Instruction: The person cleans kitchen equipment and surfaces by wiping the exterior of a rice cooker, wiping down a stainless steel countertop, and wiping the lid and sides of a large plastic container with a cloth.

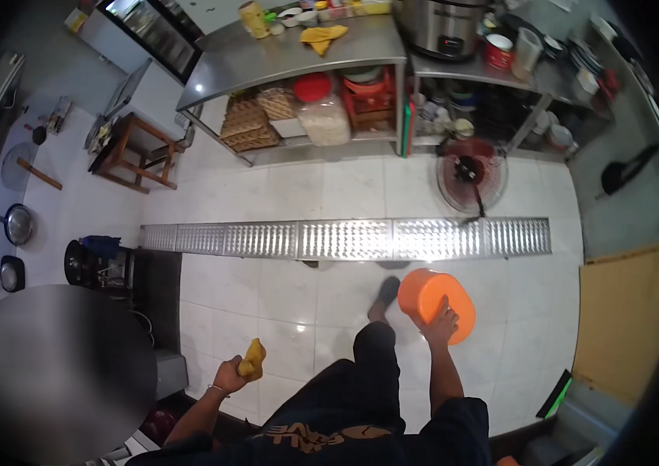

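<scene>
My left hand [228,375] is closed around a bunched yellow cloth [253,359], held out over the floor at the lower left. On the other side, my right hand [442,325] grips an orange plastic tub [432,290] with a rounded, oblong shape. The fingers lie across the tub's smooth surface; its inside cannot be seen from here. Both hands are apart from each other, one on either side of my body.
A metal drain cover [345,238] crosses the white tiled floor [283,291]. Beyond stand a steel table [267,58], a wooden stool [139,151] and a floor fan [471,175]. A second yellow cloth [322,37] lies on the table. A tan board [620,318] is at right.
</scene>
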Tool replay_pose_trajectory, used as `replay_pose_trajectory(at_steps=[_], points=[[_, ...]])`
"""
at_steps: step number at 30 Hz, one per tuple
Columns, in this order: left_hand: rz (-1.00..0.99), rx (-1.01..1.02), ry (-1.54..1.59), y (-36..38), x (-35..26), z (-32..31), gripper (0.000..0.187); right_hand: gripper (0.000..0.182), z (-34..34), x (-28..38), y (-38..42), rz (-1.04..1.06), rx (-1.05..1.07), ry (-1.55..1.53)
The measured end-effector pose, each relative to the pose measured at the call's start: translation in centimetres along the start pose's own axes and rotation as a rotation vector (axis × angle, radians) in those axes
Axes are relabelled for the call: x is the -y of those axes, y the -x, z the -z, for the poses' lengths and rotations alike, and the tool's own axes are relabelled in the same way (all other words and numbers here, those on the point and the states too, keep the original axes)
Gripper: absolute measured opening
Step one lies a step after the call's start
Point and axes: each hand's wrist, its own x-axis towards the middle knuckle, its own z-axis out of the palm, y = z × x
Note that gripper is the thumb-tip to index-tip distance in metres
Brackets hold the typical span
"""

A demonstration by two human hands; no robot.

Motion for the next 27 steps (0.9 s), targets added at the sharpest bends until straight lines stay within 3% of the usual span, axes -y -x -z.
replay_pose_trajectory(at_steps=[4,7,9,10,13,16,18,19,20,22,23,25,27], points=[[0.025,0.019,0.05,-6.7,1.4,4.1,0.029,0.126,-2.8,7.6,-6.9,0.055,0.04,0.061],[0.023,0.117,0.095,-13.7,2.1,6.8,0.028,0.135,-5.8,12.7,-12.6,-0.018,0.336,0.238],[-0.151,0.099,0.01,-18.5,3.7,8.9,0.03,0.138,-7.2,16.0,-14.5,-0.082,0.455,0.167],[-0.146,0.123,-0.008,-21.3,3.0,11.1,0.03,0.141,-7.2,16.6,-15.5,-0.133,0.532,0.121],[0.059,0.13,-0.004,-26.4,-4.7,17.5,0.027,0.146,-5.9,18.9,-16.8,-0.208,0.642,0.141],[0.015,0.11,-0.087,-33.7,-10.8,24.4,0.028,0.151,-4.9,21.9,-18.6,-0.314,0.642,0.139],[-0.266,0.076,-0.087,-38.3,-13.9,26.7,0.033,0.151,-4.6,22.7,-18.8,-0.361,0.636,0.21],[-0.287,0.114,-0.093,-40.6,-14.5,26.7,0.033,0.152,-4.2,23.3,-17.7,-0.4,0.643,0.242],[-0.342,0.326,-0.336,-42.9,-14.9,26.6,0.034,0.152,-3.5,24.4,-16.7,-0.455,0.655,0.237],[-0.463,0.556,-0.611,-48.8,-13.6,27.1,0.036,0.153,-2.9,27.0,-16.8,-0.449,0.699,0.298],[-0.562,0.551,-0.601,-50.9,-12.0,26.0,0.034,0.153,-4.3,27.4,-16.2,-0.505,0.71,0.297],[-0.678,0.595,-0.57,-52.0,-8.5,24.9,0.031,0.152,-6.1,27.8,-12.5,-0.304,0.663,0.276],[-0.734,0.724,-0.546,-54.1,-6.0,25.1,0.027,0.152,-5.6,30.7,-11.0,-0.31,0.811,0.264]])
